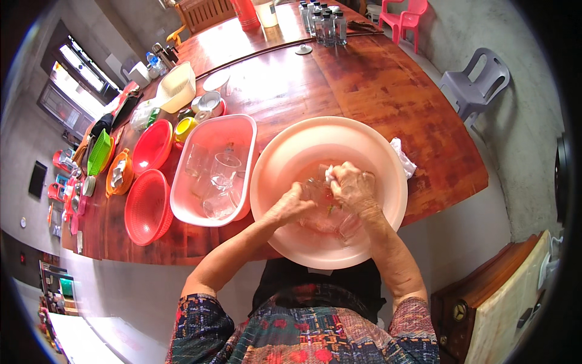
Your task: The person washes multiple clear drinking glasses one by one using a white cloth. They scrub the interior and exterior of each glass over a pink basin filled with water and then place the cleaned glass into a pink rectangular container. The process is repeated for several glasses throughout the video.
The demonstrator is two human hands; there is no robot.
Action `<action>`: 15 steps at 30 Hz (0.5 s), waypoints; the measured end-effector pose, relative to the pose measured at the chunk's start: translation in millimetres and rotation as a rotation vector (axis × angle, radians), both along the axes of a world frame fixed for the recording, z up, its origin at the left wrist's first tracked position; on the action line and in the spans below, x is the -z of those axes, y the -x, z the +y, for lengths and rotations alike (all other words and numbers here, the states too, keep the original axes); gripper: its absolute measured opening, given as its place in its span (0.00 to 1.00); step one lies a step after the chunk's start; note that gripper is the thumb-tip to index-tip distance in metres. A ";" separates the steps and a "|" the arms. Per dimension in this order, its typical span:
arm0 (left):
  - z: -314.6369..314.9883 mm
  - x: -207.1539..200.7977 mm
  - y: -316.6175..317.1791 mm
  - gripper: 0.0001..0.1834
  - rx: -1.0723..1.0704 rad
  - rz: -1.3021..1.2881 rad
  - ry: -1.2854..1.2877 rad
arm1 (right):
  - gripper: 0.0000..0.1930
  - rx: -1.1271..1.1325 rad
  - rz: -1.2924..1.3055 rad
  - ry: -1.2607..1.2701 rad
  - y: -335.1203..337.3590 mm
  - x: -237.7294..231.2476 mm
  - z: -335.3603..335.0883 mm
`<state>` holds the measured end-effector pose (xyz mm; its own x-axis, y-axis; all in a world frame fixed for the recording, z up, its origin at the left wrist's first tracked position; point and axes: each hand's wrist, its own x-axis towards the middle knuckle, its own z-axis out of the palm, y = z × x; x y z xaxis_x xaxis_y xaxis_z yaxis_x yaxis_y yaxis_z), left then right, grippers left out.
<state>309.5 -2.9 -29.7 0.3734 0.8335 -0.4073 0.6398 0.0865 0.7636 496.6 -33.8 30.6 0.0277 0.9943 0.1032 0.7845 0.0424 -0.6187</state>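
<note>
A large round pale-pink basin (276,151) stands at the table's near edge, with water and several clear glasses in it. Inside, my left hand (293,204) is closed round a clear glass (313,189). My right hand (353,187) pinches a small white cloth (329,174) against that glass's rim. Another glass (349,225) lies low in the basin near my right wrist. To the left is a pink rectangular tub (180,197) with several clear glasses, one of them a stemmed glass (225,162).
Red baskets (147,209), a yellow jar (185,129), tins (211,103) and a cream basket (177,88) crowd the left side. A crumpled white cloth (404,159) lies right of the basin. Dark-capped bottles (327,29) stand far back. A grey chair (476,82) is at the right.
</note>
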 end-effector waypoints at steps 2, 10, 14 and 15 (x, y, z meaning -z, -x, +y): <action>-5.8 -41.6 -10.6 0.29 -0.235 -0.273 0.195 | 0.08 -0.116 -0.053 0.079 -2.3 32.9 7.8; 11.2 -13.4 -3.6 0.30 -0.592 -0.573 0.542 | 0.10 -0.411 -0.403 0.129 31.3 51.9 -14.1; 12.0 -11.9 -6.1 0.20 -0.604 -0.816 0.676 | 0.06 -0.227 0.435 -0.069 20.8 5.0 -19.0; 16.5 2.5 -6.3 0.18 -0.545 -0.977 0.717 | 0.06 -0.221 0.469 -0.212 27.6 0.5 -23.4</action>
